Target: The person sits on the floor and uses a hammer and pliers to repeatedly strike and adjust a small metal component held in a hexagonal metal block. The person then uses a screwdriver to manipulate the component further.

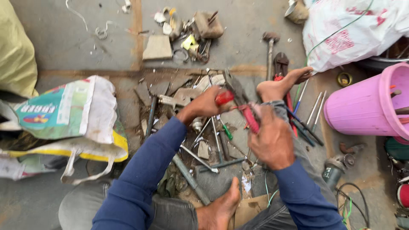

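Here: left hand (207, 103) and right hand (271, 138) each clench a red handle of the bolt cutter (239, 101) | long axis toward upper left, frame centre.

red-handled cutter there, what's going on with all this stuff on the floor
A person in blue sleeves sits barefoot on a grey concrete floor. Both hands grip a large red-handled metal cutter: the left hand on one red grip, the right hand on the other, its dark jaws pointing away over a pile of scrap metal rods and flat pieces. A pink plastic bucket stands to the right, and a printed white woven sack lies to the left.
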